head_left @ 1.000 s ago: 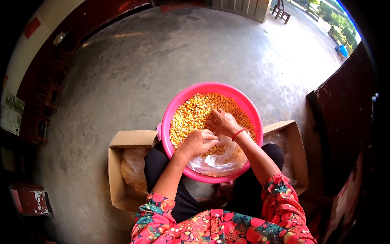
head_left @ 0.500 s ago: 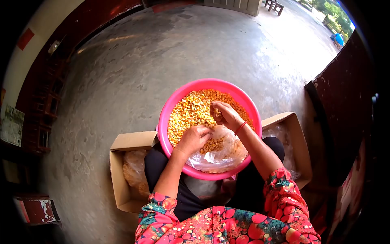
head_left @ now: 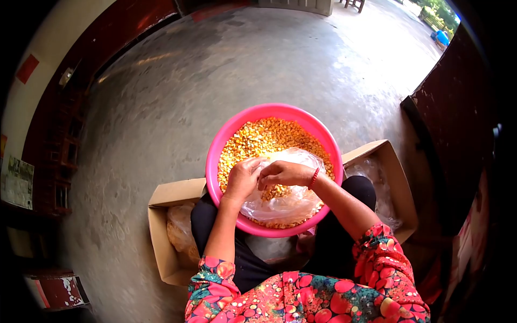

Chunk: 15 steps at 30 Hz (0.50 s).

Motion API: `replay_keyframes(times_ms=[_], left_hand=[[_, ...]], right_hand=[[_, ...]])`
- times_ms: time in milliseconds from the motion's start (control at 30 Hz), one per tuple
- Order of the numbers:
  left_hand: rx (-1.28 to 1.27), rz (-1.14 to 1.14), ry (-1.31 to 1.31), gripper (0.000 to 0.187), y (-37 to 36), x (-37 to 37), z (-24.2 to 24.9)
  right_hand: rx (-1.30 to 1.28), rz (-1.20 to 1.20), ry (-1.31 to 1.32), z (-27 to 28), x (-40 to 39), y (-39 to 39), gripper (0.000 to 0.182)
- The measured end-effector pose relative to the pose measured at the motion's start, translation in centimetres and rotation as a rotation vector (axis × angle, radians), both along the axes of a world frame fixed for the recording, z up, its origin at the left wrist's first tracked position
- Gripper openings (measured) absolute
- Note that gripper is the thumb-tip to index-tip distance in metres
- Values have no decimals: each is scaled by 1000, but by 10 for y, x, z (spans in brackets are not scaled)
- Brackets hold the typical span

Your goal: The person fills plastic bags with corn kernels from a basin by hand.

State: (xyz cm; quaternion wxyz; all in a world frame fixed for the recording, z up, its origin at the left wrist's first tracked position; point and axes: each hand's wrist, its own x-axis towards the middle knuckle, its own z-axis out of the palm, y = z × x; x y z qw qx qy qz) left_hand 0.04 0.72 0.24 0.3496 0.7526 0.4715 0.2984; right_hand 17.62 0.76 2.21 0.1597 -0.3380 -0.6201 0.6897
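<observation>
A pink plastic basin (head_left: pixel 214 180) full of yellow corn kernels (head_left: pixel 253 137) rests between my knees. Inside it, on top of the kernels, lies a clear plastic bag (head_left: pixel 301 199) with some kernels in it. My left hand (head_left: pixel 242 178) is closed on the bag's edge, fingertips pinched together. Close beside it, my right hand (head_left: pixel 286 175), with a red bracelet at the wrist, is over the bag with its fingers curled downward. What the right fingers hold, if anything, is hidden beneath the hand.
An open cardboard box (head_left: pixel 164 237) stands at my left with a filled plastic bag (head_left: pixel 182 229) inside. Another cardboard box (head_left: pixel 401 188) at my right holds clear plastic bags (head_left: pixel 377 183). Around them is grey concrete floor (head_left: pixel 145 124). Dark wooden furniture (head_left: pixel 64 145) lines the left wall.
My right hand has moved from above the kernels, down and left, to the bag beside my left hand. The left hand has shifted slightly left, and more of the bag shows behind the hands.
</observation>
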Motion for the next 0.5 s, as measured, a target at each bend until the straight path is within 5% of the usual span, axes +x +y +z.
replay_keyframes(times_ms=[67,400,500], left_hand=[[67,-16,10,28,1,0,-3],[13,2,60,34,-3,3,-2],[-32,-82,90,33,-4,2,8]], right_hand=[[272,134,-10,-6,-2,0,20],[360,247,-136,3,0,-1,20],[97,71,-10,23,10,6,22]])
